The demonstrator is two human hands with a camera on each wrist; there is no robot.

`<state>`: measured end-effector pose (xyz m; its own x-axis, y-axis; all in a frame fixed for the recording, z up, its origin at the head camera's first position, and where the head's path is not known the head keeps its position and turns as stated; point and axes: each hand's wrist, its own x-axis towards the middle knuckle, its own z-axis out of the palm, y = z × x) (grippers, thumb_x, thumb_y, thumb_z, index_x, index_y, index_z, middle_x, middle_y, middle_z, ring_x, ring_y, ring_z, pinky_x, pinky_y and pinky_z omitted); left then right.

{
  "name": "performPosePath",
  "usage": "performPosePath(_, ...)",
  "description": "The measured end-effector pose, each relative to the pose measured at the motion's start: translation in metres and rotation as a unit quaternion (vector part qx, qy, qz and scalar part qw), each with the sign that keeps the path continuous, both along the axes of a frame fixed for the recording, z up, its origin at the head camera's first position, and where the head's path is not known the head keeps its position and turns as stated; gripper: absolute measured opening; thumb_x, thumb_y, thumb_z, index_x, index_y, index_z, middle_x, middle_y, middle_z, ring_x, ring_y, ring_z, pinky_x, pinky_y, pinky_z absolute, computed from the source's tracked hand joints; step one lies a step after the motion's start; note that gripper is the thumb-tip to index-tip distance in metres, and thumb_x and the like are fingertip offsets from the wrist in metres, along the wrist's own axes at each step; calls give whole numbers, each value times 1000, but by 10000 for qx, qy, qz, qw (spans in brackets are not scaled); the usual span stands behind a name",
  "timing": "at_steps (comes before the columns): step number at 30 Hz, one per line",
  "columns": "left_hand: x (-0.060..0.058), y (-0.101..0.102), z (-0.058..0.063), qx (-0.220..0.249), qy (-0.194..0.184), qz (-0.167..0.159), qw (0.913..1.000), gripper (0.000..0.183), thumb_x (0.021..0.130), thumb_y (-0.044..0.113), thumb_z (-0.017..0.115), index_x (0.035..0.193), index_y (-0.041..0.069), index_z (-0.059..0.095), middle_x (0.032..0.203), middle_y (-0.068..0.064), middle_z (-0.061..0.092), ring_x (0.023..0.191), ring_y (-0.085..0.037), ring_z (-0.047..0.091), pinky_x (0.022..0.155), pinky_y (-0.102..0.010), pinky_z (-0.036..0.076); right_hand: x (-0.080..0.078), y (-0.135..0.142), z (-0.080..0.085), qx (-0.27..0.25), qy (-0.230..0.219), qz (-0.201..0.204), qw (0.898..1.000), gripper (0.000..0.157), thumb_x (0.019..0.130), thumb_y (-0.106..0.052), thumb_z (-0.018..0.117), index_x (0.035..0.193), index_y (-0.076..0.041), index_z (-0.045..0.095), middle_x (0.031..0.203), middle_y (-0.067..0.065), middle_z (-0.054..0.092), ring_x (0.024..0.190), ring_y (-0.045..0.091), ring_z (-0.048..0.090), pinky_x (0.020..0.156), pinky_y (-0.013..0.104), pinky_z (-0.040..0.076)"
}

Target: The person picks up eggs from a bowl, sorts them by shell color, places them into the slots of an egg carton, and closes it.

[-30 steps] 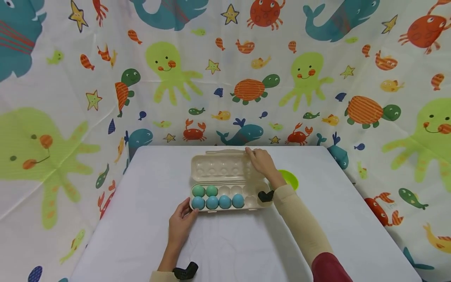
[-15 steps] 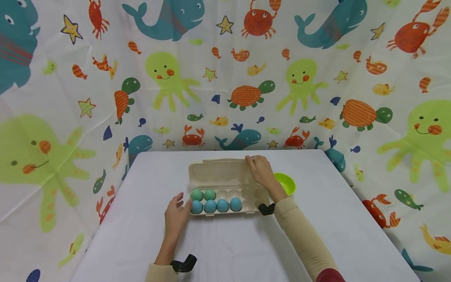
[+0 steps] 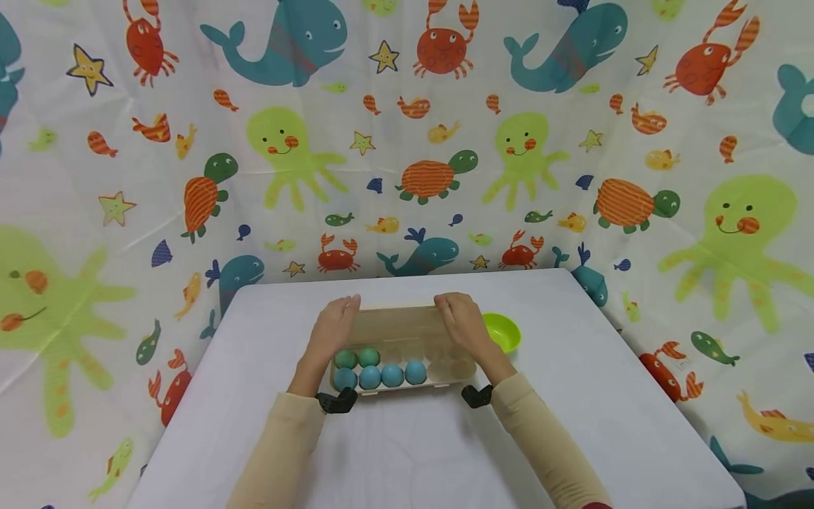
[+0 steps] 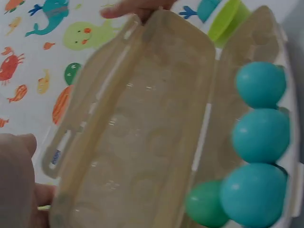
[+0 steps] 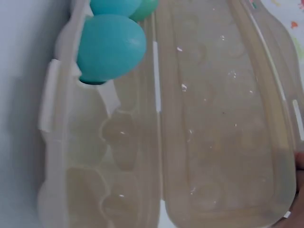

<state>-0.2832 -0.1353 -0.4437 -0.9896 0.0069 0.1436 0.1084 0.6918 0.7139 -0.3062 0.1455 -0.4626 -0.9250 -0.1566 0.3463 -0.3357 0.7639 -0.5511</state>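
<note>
A beige plastic egg carton [image 3: 445, 367] lies on the white table, its lid [image 3: 397, 326] raised and tilted toward me. My left hand [image 3: 333, 329] holds the lid's left end by the top edge. The opposite end of the same edge is in the grip of my right hand [image 3: 463, 324]; only part of its fingers shows in the right wrist view. Several blue eggs [image 3: 392, 375] fill the left part of the front row. Two green eggs [image 3: 369, 356] sit behind them at the left. The cups at the right end hold nothing.
A lime-green bowl [image 3: 505, 331] stands just right of the carton, behind my right forearm. The white table [image 3: 407, 452] extends in front and to both sides. A cloth with sea animals [image 3: 356, 162] hangs behind and around the table.
My left hand has let go of the carton's front left corner and moved up to the lid's left end. The lid has swung toward me, with my right hand still holding it.
</note>
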Motion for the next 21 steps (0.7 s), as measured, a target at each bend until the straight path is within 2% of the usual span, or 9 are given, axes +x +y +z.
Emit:
performPosePath(7,21,3,-10,-454,269,55,9986,67,106,51,35,142,-5,50,148,-29,47,140,-48,38,117,-62,32,13,-9,-3,451,177,24,9988,58,108,-49,33,119,-8,71,126,11,70,125,31,58,113,48,43)
performPosePath(10,33,4,-15,-654,308,-38,9974,66,106,50,39,140,-5,52,147,-28,48,140,-47,39,116,-62,34,23,-9,-5,787,77,34,9969,58,108,-49,33,119,-7,72,128,12,70,125,32,59,113,48,44)
performPosePath(13,46,4,-23,-1024,289,-231,9940,65,105,49,41,139,-5,54,148,-26,49,143,-46,38,117,-61,34,36,-5,-8,1205,-116,197,9924,52,108,-45,38,124,-8,70,134,13,66,129,33,58,115,50,42)
performPosePath(17,61,5,-32,-1643,231,-562,9845,64,105,47,43,143,-4,50,154,-22,44,149,-46,29,116,-67,31,50,0,-15,1737,-325,545,9827,47,108,-38,40,135,-6,62,144,15,58,140,36,49,121,54,32)
performPosePath(21,70,6,-39,-2165,269,-645,9738,65,105,47,43,150,-1,43,160,-18,37,152,-43,23,112,-75,27,60,2,-21,2042,-213,804,9754,49,109,-32,39,144,0,52,152,19,49,146,38,40,123,55,27)
